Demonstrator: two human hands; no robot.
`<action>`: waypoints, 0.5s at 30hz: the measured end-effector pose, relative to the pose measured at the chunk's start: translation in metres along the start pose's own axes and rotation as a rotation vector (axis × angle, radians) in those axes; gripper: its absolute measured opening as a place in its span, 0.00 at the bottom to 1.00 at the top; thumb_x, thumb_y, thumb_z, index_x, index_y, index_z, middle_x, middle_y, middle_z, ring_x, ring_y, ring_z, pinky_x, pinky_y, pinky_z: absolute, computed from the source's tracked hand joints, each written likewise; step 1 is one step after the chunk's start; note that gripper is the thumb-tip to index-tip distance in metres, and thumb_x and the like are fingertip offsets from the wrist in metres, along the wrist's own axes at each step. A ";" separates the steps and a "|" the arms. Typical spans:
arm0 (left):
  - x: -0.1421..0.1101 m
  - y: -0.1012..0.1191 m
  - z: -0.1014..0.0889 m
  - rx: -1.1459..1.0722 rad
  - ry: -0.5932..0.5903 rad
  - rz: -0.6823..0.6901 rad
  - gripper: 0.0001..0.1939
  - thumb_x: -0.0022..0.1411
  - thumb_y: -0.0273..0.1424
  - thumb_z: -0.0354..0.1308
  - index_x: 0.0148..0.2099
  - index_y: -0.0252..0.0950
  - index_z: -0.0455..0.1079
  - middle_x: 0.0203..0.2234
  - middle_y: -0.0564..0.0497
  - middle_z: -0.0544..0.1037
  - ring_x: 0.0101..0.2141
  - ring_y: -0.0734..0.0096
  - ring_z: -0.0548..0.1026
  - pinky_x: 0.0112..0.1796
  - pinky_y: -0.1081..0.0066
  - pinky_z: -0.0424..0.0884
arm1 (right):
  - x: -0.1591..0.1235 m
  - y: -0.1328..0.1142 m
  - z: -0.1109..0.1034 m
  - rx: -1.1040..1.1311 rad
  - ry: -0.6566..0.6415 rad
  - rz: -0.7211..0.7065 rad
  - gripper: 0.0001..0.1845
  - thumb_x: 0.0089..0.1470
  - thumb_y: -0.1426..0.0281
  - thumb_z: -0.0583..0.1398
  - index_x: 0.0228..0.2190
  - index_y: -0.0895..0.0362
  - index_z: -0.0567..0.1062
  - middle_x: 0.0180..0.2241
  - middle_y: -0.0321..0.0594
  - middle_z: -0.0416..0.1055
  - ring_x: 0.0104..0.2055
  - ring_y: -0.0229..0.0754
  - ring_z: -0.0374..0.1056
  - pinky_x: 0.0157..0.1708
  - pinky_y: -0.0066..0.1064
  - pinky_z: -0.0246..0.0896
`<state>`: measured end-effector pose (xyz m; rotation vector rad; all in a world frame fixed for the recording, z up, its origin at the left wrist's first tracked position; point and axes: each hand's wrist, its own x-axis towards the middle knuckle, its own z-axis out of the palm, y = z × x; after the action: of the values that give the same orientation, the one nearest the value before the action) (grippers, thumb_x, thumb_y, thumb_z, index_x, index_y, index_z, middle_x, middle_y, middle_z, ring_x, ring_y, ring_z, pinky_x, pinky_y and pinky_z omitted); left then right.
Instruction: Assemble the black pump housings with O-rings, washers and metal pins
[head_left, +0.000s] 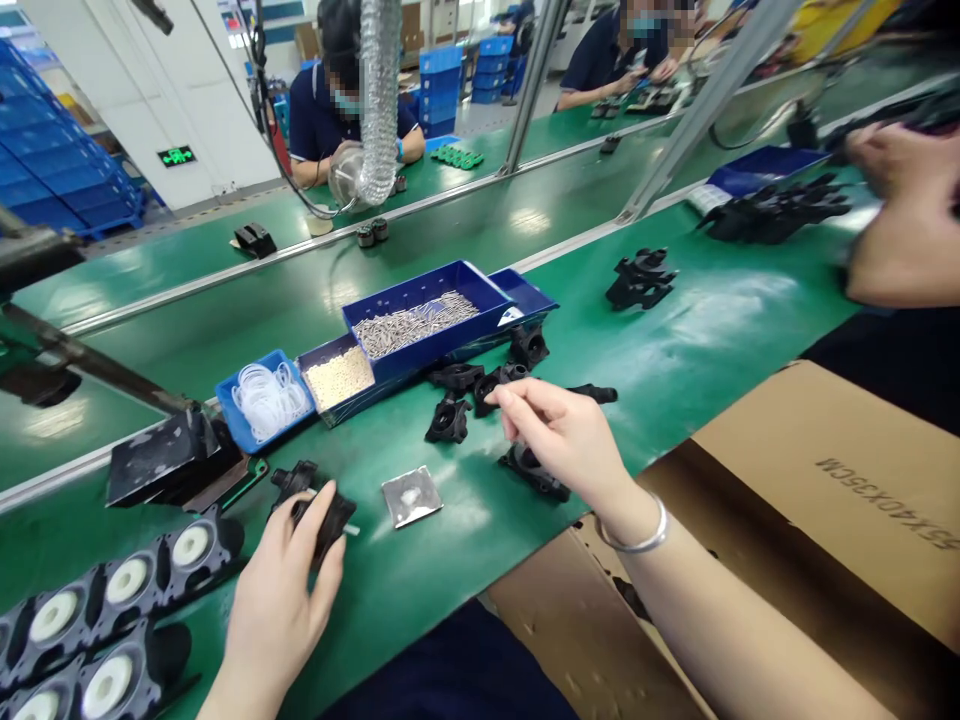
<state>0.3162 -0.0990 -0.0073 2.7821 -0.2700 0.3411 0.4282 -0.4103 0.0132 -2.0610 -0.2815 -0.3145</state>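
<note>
One long green bench [420, 570], blue tray [409, 296] of metal pins beyond. Two hands, well apart: right hand [555, 430] over loose black housings [448, 420], thumb and finger pinched; can't tell if anything's between. Left hand [289, 580], nearest by far, has fingers curled round black part [341, 512]. Part lies left and nearside of right pinch, long axis masked by fingers. Pale stub [352, 530] pokes out rightward.

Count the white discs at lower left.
5: back right disc, back middle disc, back left disc, front right disc, front left disc. More may lie out of frame.
</note>
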 end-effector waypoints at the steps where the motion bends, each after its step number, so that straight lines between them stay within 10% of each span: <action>1: -0.007 -0.009 0.001 0.027 0.016 -0.020 0.30 0.68 0.36 0.54 0.70 0.50 0.55 0.53 0.43 0.72 0.49 0.52 0.75 0.45 0.60 0.74 | 0.014 0.006 -0.008 -0.025 0.044 0.004 0.21 0.66 0.60 0.55 0.24 0.56 0.73 0.20 0.34 0.71 0.23 0.37 0.67 0.31 0.28 0.61; 5: -0.017 -0.035 0.012 0.238 0.121 -0.035 0.20 0.67 0.35 0.55 0.60 0.44 0.71 0.50 0.39 0.72 0.43 0.49 0.76 0.43 0.54 0.73 | 0.094 0.040 -0.034 -0.290 0.162 0.077 0.19 0.67 0.62 0.52 0.33 0.59 0.77 0.25 0.37 0.76 0.24 0.37 0.70 0.32 0.28 0.63; 11: 0.020 -0.019 -0.002 0.319 0.329 0.006 0.20 0.66 0.35 0.58 0.58 0.33 0.72 0.50 0.34 0.73 0.47 0.47 0.75 0.47 0.51 0.71 | 0.201 0.098 -0.026 -0.568 -0.138 0.128 0.08 0.60 0.71 0.61 0.32 0.61 0.79 0.32 0.45 0.79 0.39 0.46 0.75 0.42 0.31 0.66; 15: 0.101 -0.005 -0.011 0.235 0.044 -0.006 0.17 0.70 0.33 0.51 0.55 0.30 0.72 0.51 0.36 0.76 0.52 0.53 0.74 0.54 0.57 0.67 | 0.223 0.124 -0.003 -0.650 -0.373 0.108 0.14 0.62 0.64 0.62 0.44 0.61 0.76 0.44 0.44 0.75 0.43 0.44 0.74 0.44 0.39 0.71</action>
<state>0.4115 -0.1053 0.0274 3.0004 -0.2241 0.4596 0.6773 -0.4569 -0.0113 -2.7672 -0.3182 0.0666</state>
